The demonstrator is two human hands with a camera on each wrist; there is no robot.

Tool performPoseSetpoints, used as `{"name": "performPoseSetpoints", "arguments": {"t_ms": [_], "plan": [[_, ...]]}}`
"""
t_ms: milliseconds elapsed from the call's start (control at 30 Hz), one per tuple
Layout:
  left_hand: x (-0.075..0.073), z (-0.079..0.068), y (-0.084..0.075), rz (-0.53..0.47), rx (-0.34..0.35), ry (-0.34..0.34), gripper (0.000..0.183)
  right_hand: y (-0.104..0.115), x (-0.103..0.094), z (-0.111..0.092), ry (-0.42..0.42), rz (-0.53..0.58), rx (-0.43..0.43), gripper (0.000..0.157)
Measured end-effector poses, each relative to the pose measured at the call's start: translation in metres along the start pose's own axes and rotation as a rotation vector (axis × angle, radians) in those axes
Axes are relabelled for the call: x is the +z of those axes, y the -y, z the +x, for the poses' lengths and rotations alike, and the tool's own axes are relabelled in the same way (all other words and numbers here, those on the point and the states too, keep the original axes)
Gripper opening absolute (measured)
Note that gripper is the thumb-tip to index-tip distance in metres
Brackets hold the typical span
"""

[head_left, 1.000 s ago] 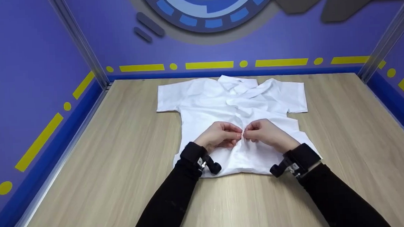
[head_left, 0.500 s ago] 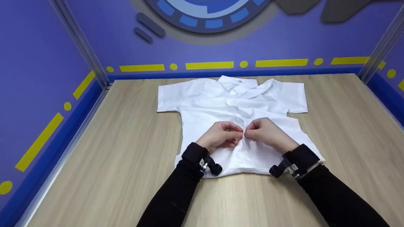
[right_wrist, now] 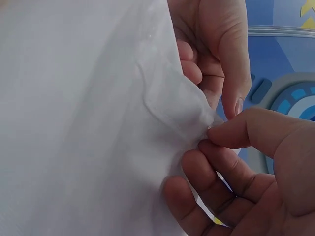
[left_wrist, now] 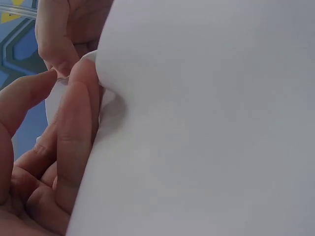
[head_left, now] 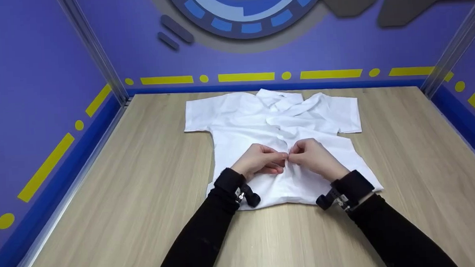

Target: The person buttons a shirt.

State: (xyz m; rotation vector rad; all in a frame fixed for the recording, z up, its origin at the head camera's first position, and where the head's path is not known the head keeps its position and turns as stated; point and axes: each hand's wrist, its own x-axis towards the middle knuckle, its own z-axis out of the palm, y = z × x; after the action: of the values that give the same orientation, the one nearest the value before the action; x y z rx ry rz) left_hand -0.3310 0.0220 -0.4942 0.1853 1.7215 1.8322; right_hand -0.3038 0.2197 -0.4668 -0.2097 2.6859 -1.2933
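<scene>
A white short-sleeved shirt point(head_left: 241, 137) lies front up on the table, its collar toward the back wall. At the lower middle of its front, my left hand point(head_left: 258, 160) holds the front edge between thumb and fingers. Directly beside it, my right hand point(head_left: 315, 156) pinches the same edge, and the fingertips of the two hands meet. The right wrist view shows the right thumb point(right_wrist: 241, 129) and index finger gripping the raised cloth point(right_wrist: 172, 108). In the left wrist view, left fingers point(left_wrist: 74, 132) lie along the cloth's edge, partly hidden behind it. Any button between the fingertips is too small to tell.
The wooden table point(head_left: 142, 187) extends on both sides of the shirt and in front of it. Blue-purple panels point(head_left: 233, 60) with yellow marks enclose the left, back and right. Black wrist cameras point(head_left: 249, 196) hang low over the shirt's hem.
Both hands stay at the front edge, with the left thumb shifting slightly right toward the right fingertips. The shirt's lower right corner has spread slightly outward.
</scene>
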Motion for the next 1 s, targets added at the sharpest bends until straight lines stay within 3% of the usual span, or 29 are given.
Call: {"name": "performPoseSetpoints", "arguments": {"t_ms": [267,533,1000], "plan": [[0.0015,-0.0016,0.0006,0.033,-0.020,0.001,0.030,0.0003,0.0040,-0.0002,0.014,-0.082,-0.023,0.007],[0.0015,-0.0021,0.0012,0.090,0.005,-0.005,0.017,0.0033,0.0049,-0.0016,0.036,-0.115,-0.055,0.008],[0.0012,-0.0035,-0.0002,0.092,0.002,0.007,0.017,0.0019,0.0045,-0.0006,0.080,-0.080,-0.062,0.005]]}}
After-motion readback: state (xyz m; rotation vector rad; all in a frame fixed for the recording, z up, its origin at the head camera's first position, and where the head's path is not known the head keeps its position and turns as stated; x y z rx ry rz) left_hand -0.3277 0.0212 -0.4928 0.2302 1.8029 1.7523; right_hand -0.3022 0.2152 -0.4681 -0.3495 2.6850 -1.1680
